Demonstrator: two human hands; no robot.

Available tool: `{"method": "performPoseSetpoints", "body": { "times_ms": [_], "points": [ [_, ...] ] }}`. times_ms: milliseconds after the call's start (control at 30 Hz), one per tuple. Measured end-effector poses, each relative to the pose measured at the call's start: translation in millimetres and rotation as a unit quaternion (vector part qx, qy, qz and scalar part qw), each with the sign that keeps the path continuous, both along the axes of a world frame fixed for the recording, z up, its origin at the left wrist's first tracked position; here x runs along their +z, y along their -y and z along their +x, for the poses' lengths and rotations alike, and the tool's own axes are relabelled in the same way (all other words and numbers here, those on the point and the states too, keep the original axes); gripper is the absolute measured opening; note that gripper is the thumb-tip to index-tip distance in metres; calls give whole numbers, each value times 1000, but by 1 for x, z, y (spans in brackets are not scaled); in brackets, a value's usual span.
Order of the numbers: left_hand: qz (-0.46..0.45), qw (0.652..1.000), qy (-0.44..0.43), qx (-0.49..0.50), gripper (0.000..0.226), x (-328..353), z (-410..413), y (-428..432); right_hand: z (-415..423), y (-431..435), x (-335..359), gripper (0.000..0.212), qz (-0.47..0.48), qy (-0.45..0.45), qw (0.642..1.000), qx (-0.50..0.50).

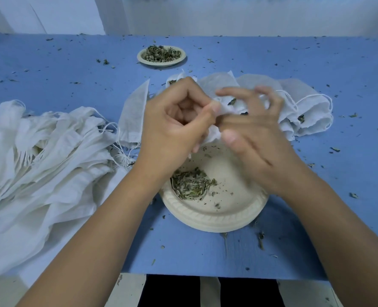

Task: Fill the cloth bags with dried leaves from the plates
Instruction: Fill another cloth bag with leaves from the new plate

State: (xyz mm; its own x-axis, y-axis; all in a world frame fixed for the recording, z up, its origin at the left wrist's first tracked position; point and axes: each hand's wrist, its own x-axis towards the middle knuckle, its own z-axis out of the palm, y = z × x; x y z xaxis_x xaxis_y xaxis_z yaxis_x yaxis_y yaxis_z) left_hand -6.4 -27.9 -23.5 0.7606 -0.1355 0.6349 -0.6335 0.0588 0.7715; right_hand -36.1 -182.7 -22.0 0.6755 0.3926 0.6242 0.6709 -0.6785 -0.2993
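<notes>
Head view: left hand (177,126) pinches a cloth bag (224,109) over the plate (217,220); right hand (258,135) blurred, grasp unclear.

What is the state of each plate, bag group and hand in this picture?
Near plate, nearly empty.
Far plate, heaped with leaves.
Held bag, gripped above near plate.
Left bag pile, lying crumpled.
Right bags, holding leaves.
Left hand, pinches held bag.
Right hand, blurred, grips held bag.
</notes>
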Motion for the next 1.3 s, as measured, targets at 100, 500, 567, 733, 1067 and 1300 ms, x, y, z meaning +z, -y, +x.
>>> {"method": "performPoseSetpoints", "body": {
  "times_ms": [100,500,567,733,1067,1300],
  "points": [
    [15,1000,-6,-19,23,0,-1,2,1,-2,-5,47,-28,-78,996,35],
    [-68,988,-44,131,29,5,8,-3,1,7,0,38,-69,-342,933,88],
    [-65,989,-42,125,29,5,8,-3,1,-1,-4,36,-75,-327,936,109],
    [-66,989,-42,125,29,6,7,-3,1,-7,-7,19,-48,-313,941,120],
    [-31,992,-53,112,28,4,7,-1,1,10,6,21,238,-290,920,115],
    [7,997,-37,66,28,1,2,2,3,2,0,25,437,-93,894,44]
  ]
}}
